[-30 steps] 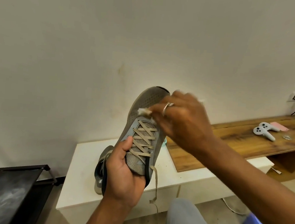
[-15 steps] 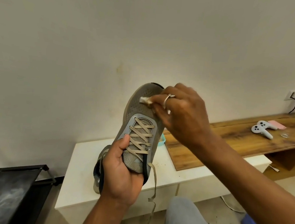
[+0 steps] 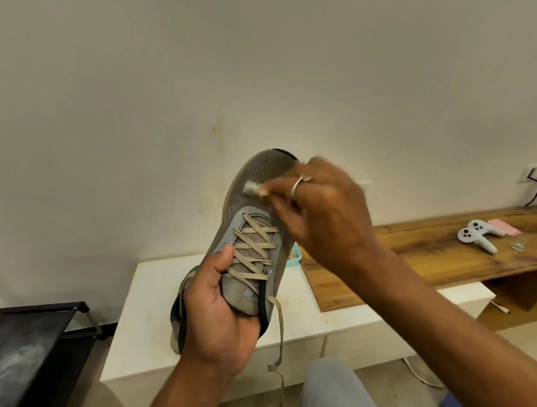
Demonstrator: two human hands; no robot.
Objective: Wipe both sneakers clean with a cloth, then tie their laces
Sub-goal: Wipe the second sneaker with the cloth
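We see the grey sneaker [image 3: 244, 208] held up in front of the wall, toe pointing to twelve o'clock and heel down at six. The left hand [image 3: 220, 315] grips it from below at the heel end: the thumb lies across the lower laces [image 3: 252, 250] beside the tongue, and the other fingers curl round the back and underside. The right hand [image 3: 324, 214] comes in from three o'clock and pinches a small pale cloth [image 3: 253, 188] between thumb and fingertips, pressing it onto the perforated toe upper just above the top row of lacing. This hand is motion-blurred, so we cannot tell exactly how its fingers lie; a ring [image 3: 299, 185] shows on one of them.

The laces are criss-crossed but untied, and a loose lace end [image 3: 279, 339] hangs from the collar toward five o'clock.

Behind the left hand, at about eight o'clock from the raised shoe, a grey and dark shape peeks out on the white bench [image 3: 150, 306]; we take it for the second sneaker [image 3: 176, 321], though most of it is hidden. At three o'clock a wooden shelf [image 3: 433, 255] carries two pale controllers [image 3: 476, 234]. A black rack [image 3: 24, 344] stands at eight o'clock in the corner, and a knee in grey trousers [image 3: 335, 398] sits at five o'clock.
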